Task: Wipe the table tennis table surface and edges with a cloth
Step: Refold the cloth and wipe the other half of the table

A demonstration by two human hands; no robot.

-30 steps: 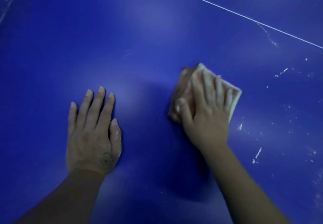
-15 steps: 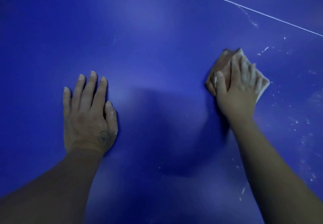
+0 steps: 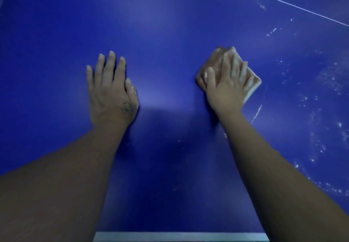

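Tabletop [image 3: 160, 34] surface is blue and fills my view. My left hand [image 3: 111, 90] lies flat on it, left of centre, fingers straight and close together, holding nothing. My right hand [image 3: 226, 88] presses flat on the folded cloth [image 3: 215, 62], right of centre, with fingers extended over it and not curled round it. The cloth lies on the tabletop, its far and right corners showing past the fingers. White specks [image 3: 321, 143] are scattered right of the cloth. A thin white line [image 3: 283, 3] crosses the far right. A pale edge strip [image 3: 179, 236] runs along the near side.
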